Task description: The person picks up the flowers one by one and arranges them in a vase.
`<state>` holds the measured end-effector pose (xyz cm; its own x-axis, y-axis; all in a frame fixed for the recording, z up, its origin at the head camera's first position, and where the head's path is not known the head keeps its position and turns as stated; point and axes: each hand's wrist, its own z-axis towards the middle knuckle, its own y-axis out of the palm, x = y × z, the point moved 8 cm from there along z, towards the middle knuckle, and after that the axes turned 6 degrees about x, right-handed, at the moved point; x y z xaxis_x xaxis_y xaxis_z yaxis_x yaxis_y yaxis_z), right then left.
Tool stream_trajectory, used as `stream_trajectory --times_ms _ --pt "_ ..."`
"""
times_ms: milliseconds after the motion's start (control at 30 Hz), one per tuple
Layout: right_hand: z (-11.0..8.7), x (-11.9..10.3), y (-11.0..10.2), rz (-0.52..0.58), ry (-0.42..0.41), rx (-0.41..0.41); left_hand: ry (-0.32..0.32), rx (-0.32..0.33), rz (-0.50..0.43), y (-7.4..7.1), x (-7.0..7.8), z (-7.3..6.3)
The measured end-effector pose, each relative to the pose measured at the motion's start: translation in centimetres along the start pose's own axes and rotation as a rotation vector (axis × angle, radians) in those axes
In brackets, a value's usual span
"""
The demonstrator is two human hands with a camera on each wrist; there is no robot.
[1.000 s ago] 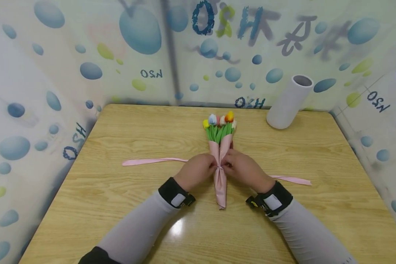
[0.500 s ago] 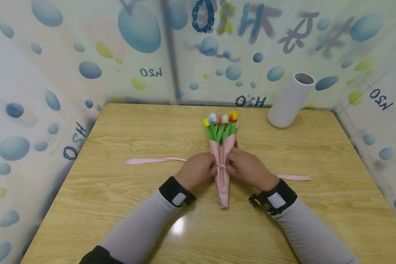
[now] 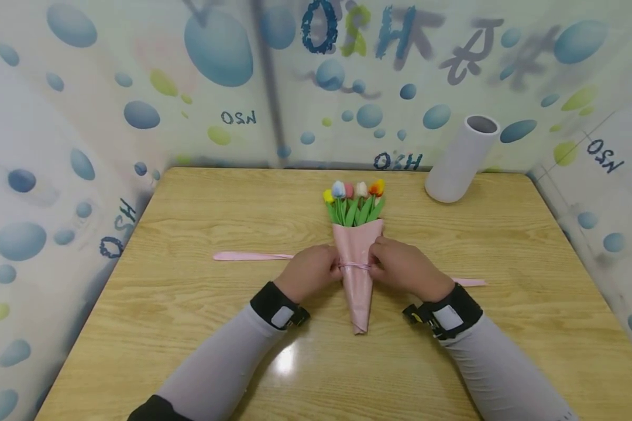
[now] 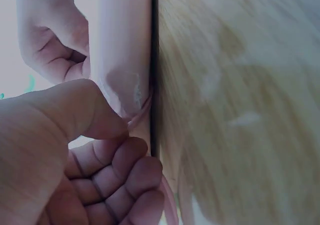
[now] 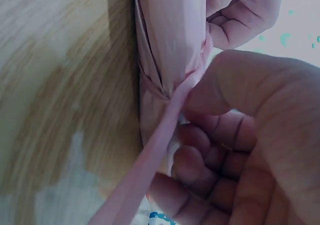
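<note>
Where the pale grey sleeves (image 3: 216, 356) end in black bands (image 3: 274, 305), two hands meet a bouquet (image 3: 357, 245) from either side. The left hand (image 3: 312, 270) pinches the pink ribbon (image 5: 152, 150) between thumb and fingers at the left edge; the right hand (image 3: 408, 269) pinches it likewise at the right edge. Between them the bouquet lies on the wooden desk (image 3: 216, 216), its pink paper (image 3: 360, 298) crossed by the ribbon, whose tails stretch out to both sides. Yellow, blue, pink, white and orange tulips (image 3: 361, 189) emerge from the paper's far end. Beyond, to the right, a white vase (image 3: 455, 164) stands near the desk's back edge, before a wall (image 3: 179, 146) printed with blue and green spots.
</note>
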<state>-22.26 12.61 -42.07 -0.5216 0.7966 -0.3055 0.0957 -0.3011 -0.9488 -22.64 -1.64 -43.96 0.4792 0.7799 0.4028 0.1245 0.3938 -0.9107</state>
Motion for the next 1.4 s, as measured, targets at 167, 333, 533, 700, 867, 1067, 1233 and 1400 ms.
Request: stream_trajectory --times_ms 167,333,533,700,867,1067,1233,1400 --pt "0.1 -0.4 0.0 0.088 -0.025 0.016 -0.009 0.006 -0.015 -0.2 0.1 -0.1" --pt "0.3 -1.3 0.2 0.109 -0.113 0.04 0.006 0.02 -0.048 -0.7 0.8 -0.2" --pt "0.4 -1.8 0.4 0.081 -0.131 0.048 0.124 0.052 -0.047 -0.9 2.2 -0.3" --pt "0.4 -2.0 0.2 0.087 -0.146 0.064 0.169 0.073 -0.016 -0.6 2.4 -0.2" --pt "0.3 -2.0 0.1 0.086 -0.146 0.057 0.177 0.091 -0.017 -0.8 2.5 -0.3" --pt "0.1 -1.8 -0.3 0.062 -0.144 0.049 0.185 0.097 -0.054 -1.2 2.5 -0.4" --pt "0.0 -1.7 -0.5 0.088 -0.14 0.047 0.086 0.062 -0.102 -0.9 1.7 -0.2" --pt "0.0 -1.6 -0.5 0.118 -0.138 0.072 0.03 0.067 -0.149 -0.9 1.4 -0.2"
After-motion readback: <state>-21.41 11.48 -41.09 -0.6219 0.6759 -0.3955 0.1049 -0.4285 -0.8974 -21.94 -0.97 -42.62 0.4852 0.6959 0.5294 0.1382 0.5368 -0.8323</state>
